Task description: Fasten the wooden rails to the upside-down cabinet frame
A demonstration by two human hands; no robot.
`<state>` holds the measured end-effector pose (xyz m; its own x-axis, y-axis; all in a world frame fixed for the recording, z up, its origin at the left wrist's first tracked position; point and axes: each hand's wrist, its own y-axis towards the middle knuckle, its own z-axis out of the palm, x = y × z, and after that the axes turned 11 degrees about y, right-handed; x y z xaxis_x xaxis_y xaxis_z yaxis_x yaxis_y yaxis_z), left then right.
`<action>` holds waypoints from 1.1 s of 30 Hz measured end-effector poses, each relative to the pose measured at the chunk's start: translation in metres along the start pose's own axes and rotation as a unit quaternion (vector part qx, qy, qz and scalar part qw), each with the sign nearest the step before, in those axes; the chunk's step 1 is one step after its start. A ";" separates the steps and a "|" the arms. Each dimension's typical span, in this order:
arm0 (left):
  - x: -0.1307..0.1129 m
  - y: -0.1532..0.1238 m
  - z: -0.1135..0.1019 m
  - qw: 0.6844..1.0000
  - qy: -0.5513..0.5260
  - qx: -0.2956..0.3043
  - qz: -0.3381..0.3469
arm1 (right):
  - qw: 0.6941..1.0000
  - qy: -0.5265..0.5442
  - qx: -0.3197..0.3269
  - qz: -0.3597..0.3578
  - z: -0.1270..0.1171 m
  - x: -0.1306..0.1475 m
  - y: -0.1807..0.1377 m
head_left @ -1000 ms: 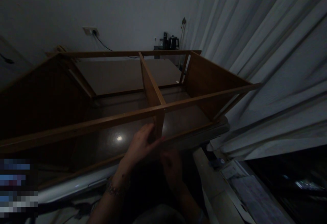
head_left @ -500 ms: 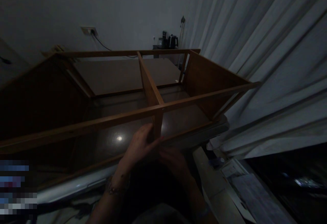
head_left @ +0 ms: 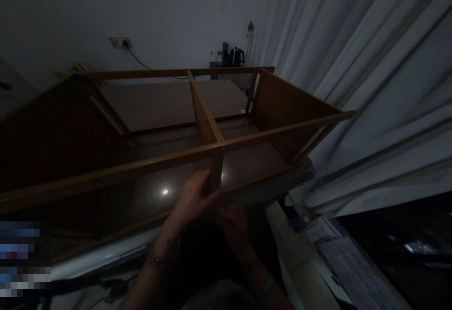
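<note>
A brown wooden furniture frame (head_left: pixel 151 165) with long rails and a middle divider (head_left: pixel 205 112) fills the centre of the dim view. At its near side a short upright post (head_left: pixel 217 166) drops from the front rail. My left hand (head_left: pixel 190 201) is closed around the lower part of this post, the thumb in front and the fingertips hidden behind it. Just below and to the right is my right hand (head_left: pixel 233 225), its fingers curled close to the foot of the post. Darkness hides whatever lies between those fingers.
A white curtain (head_left: pixel 353 55) hangs along the right. Boxes and papers (head_left: pixel 348 263) lie at lower right. Against the back wall stand a black kettle (head_left: pixel 236 56) and a wall socket (head_left: pixel 119 42) with a plugged cable.
My right hand has moved slightly left and its fingers have curled in more near the foot of the post. My left hand keeps its place on the post.
</note>
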<state>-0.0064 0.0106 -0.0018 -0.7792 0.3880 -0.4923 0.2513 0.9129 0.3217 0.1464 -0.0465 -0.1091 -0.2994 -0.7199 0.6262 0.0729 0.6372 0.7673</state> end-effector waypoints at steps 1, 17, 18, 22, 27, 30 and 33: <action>0.000 0.000 0.000 1.000 0.001 0.000 -0.002 | 1.000 -0.002 -0.001 0.000 0.000 0.002 0.002; -0.001 0.002 -0.003 1.000 0.001 0.006 0.006 | 0.991 -0.124 -0.037 0.038 0.004 0.024 0.010; -0.002 0.002 -0.003 1.000 0.000 0.006 0.006 | 0.991 -0.124 -0.036 0.042 0.005 0.024 0.010; -0.003 0.002 -0.003 1.000 -0.002 0.004 0.003 | 0.991 -0.121 -0.038 0.049 0.004 0.025 0.010; -0.002 0.001 -0.002 1.000 -0.011 0.002 0.004 | 0.995 -0.094 -0.010 0.032 -0.003 0.023 0.014; -0.002 0.001 -0.002 1.000 -0.019 0.012 -0.007 | 0.996 -0.085 0.024 0.017 -0.009 0.019 0.016; -0.002 0.001 -0.001 1.000 -0.019 0.015 -0.017 | 0.995 -0.083 0.063 -0.002 -0.015 0.014 0.017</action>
<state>-0.0052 0.0104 -0.0002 -0.7661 0.3598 -0.5326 0.2423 0.9292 0.2792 0.1573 -0.0502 -0.0852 -0.4526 -0.6744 0.5834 -0.0464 0.6712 0.7399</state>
